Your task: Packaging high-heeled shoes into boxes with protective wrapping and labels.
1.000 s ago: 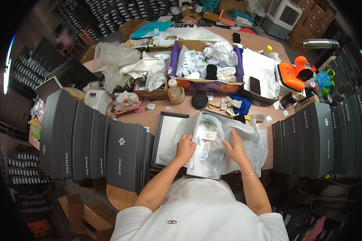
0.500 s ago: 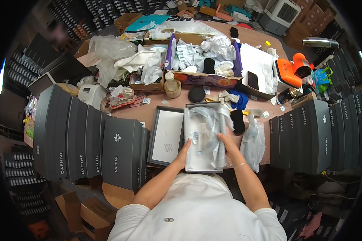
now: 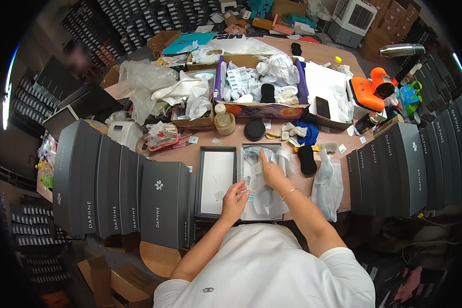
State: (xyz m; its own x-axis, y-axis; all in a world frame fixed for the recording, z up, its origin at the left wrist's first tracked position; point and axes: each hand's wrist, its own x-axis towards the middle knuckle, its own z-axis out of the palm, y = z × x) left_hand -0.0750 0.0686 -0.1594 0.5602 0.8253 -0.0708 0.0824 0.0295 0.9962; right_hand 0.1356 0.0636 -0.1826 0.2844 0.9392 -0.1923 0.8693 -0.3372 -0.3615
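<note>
In front of me an open grey shoebox [image 3: 284,209] with a pale inside holds a bundle in pale translucent wrapping [image 3: 266,200]. My right hand [image 3: 274,172] reaches over the bundle from the right, one digit stretched toward the box's far end; its other fingers are partly hidden. My left hand [image 3: 234,202] is over the box's left edge, its fingers apart and slightly bent, with nothing visible in them. Left of the box lies a shallow grey lid [image 3: 216,180], pale side up. To the right is a translucent wrapped item [image 3: 327,186] on the table.
Upright dark grey shoeboxes line the left [image 3: 164,203] and right [image 3: 395,169]. Behind the open box are a round black container [image 3: 254,130], a jar with a bottle [image 3: 224,122], a black pad [image 3: 307,160], and a purple carton [image 3: 262,110] of crumpled paper.
My right hand has left the box's right side and moved up and inward over the wrapped bundle. My left hand has loosened from the left side. The view has shifted slightly.
</note>
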